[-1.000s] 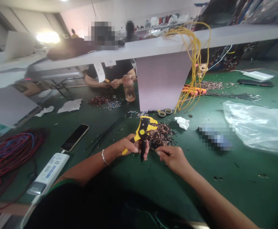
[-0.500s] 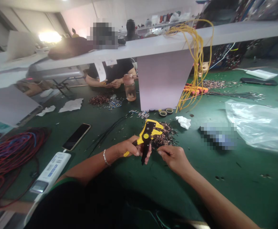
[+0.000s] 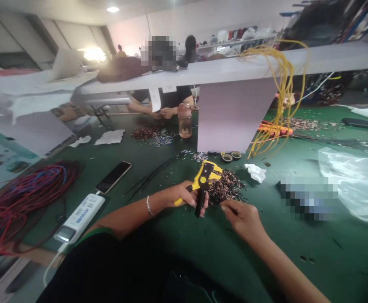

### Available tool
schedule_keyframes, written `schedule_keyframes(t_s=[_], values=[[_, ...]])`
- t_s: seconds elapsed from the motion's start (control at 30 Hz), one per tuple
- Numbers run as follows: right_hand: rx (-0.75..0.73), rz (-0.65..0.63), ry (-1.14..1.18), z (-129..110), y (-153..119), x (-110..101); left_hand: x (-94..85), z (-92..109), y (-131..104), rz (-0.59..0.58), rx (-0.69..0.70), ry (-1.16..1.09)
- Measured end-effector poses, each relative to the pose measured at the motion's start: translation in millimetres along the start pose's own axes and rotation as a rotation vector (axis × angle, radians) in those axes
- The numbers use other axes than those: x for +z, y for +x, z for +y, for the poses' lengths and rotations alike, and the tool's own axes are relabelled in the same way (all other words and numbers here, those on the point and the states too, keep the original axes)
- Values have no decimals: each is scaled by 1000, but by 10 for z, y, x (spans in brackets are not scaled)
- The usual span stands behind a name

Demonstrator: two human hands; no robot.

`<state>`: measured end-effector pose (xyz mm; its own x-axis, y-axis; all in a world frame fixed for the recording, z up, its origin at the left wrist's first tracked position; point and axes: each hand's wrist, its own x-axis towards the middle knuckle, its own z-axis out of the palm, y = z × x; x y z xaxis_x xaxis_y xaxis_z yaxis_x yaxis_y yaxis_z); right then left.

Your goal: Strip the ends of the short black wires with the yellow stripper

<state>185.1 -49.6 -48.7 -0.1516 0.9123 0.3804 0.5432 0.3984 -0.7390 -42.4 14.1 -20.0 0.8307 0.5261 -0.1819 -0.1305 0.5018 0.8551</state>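
Note:
My left hand (image 3: 188, 197) is wrapped round the handles of a yellow and black wire stripper (image 3: 203, 179), whose jaws point up and to the right. Just right of the jaws lies a pile of short dark and copper-coloured wire pieces (image 3: 228, 187) on the green table (image 3: 266, 261). At the pile's near edge my right hand (image 3: 239, 214) has thumb and forefinger pinched together. Whatever is between those fingertips is too small to make out.
On the left are a phone (image 3: 113, 176), a white power bank (image 3: 80, 219) and coiled red wires (image 3: 29, 198). Crumpled tissue (image 3: 255, 172), tape rolls (image 3: 227, 158) and a plastic bag (image 3: 354, 181) lie right. Yellow wires (image 3: 284, 84) hang over the shelf; a person's hands (image 3: 168, 112) are beyond.
The whole view has shifted, so the table and both hands appear further right. My left hand still grips the stripper, and my right fingers stay pinched beside the pile.

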Motion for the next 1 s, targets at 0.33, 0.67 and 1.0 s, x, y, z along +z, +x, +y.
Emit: schedule_keyframes(t_s=[0.33,0.67,1.0], values=[[-43,68,-63,55,-15,-1,-190,-76,60,356,-145,320],[-59,10,-56,7,-20,57,-184,20,55,422,-231,1005],[-84,-4,-65,-36,-5,70,148,33,-38,240,194,1381]])
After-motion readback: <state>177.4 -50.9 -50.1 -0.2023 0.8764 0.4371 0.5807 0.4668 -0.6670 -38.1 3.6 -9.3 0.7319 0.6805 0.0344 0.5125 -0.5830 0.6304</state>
